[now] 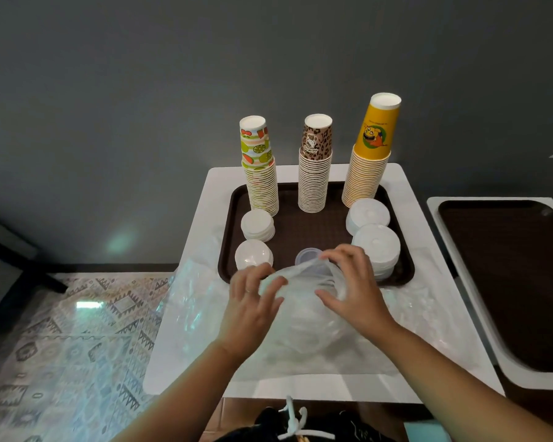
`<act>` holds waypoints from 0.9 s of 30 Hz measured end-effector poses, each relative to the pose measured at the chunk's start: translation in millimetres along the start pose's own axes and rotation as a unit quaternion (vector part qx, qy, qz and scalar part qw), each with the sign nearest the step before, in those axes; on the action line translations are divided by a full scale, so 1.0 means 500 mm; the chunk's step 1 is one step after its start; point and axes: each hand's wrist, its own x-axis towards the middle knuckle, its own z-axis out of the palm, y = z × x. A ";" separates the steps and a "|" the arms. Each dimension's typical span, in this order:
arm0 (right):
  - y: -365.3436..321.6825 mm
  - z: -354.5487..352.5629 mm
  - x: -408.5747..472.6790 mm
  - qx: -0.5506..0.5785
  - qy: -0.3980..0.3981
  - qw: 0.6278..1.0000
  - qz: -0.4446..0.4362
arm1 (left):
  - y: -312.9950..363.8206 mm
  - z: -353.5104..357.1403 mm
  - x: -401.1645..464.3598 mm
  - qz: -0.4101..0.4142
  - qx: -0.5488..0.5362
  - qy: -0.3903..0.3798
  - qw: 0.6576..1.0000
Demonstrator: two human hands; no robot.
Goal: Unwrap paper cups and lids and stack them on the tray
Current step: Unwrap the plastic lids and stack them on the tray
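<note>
The unwrapping step was in hand: a clear plastic wrapper (304,301) of lids, at the desk's (428,282) near edge before the tray (304,231), was pinched by the left hand (253,301) and right hand (355,288); next, it would need pulling open so the lids could be stacked.

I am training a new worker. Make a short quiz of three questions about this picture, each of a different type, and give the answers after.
1. True or false: the tallest cup stack on the brown tray is the yellow stack.
2. How many cup stacks stand on this tray? A) two B) three C) four
3. Fill in: the left hand and the right hand both grip a clear plastic ____.

Key: 1 true; 2 B, namely fruit-print stack, leopard-print stack and yellow stack; 3 wrapper.
</note>
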 end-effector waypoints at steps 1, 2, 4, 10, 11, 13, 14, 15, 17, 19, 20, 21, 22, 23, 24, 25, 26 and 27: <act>-0.004 0.001 0.002 -0.035 0.001 0.996 -0.086 | 0.006 -0.004 -0.001 0.056 0.015 0.011 0.998; -0.006 0.004 0.003 -0.056 -0.012 0.986 -0.158 | 0.012 -0.008 0.000 0.095 0.027 0.011 0.995; -0.005 0.013 0.003 -0.068 -0.056 0.970 -0.226 | 0.016 -0.011 0.001 0.132 0.045 -0.013 0.990; 0.027 0.013 -0.003 -0.077 -0.273 0.956 -0.070 | -0.011 -0.010 -0.012 0.016 0.007 -0.284 0.959; 0.027 0.011 -0.005 -0.069 -0.289 0.954 -0.045 | -0.014 -0.013 -0.014 -0.004 -0.003 -0.323 0.946; 0.027 0.011 -0.007 -0.046 -0.302 0.952 -0.008 | -0.018 -0.012 -0.022 -0.028 -0.047 -0.340 0.939; 0.026 0.013 -0.007 -0.035 -0.304 0.952 0.003 | -0.017 -0.011 -0.023 -0.043 -0.088 -0.326 0.940; 0.027 0.016 -0.008 -0.026 -0.306 0.952 0.014 | -0.014 -0.013 -0.022 -0.063 -0.130 -0.313 0.939; 0.030 0.019 -0.009 -0.014 -0.308 0.951 0.037 | -0.007 -0.015 -0.020 -0.119 -0.200 -0.283 0.930; 0.032 0.024 -0.012 0.007 -0.317 0.947 0.058 | -0.005 -0.014 -0.022 -0.173 -0.238 -0.261 0.920; 0.033 0.027 -0.013 0.018 -0.322 0.944 0.066 | -0.006 -0.013 -0.025 -0.191 -0.244 -0.252 0.917; 0.033 0.029 -0.014 0.030 -0.323 0.943 0.075 | -0.008 -0.012 -0.029 -0.202 -0.246 -0.245 0.916; 0.031 0.032 -0.014 0.042 -0.322 0.942 0.085 | -0.010 -0.010 -0.033 -0.203 -0.235 -0.233 0.922; 0.030 0.034 -0.014 0.052 -0.318 0.942 0.092 | -0.013 -0.009 -0.038 -0.193 -0.208 -0.210 0.936; 0.030 0.037 -0.014 0.059 -0.311 0.944 0.096 | -0.016 -0.010 -0.044 -0.181 -0.175 -0.190 0.949; 0.031 0.040 -0.015 0.060 -0.303 0.946 0.097 | -0.017 -0.011 -0.051 -0.181 -0.153 -0.171 0.956; 0.032 0.043 -0.016 0.054 -0.298 0.948 0.095 | -0.016 -0.014 -0.058 -0.197 -0.144 -0.159 0.957; 0.034 0.047 -0.018 0.047 -0.297 0.950 0.089 | -0.013 -0.015 -0.065 -0.219 -0.149 -0.155 0.952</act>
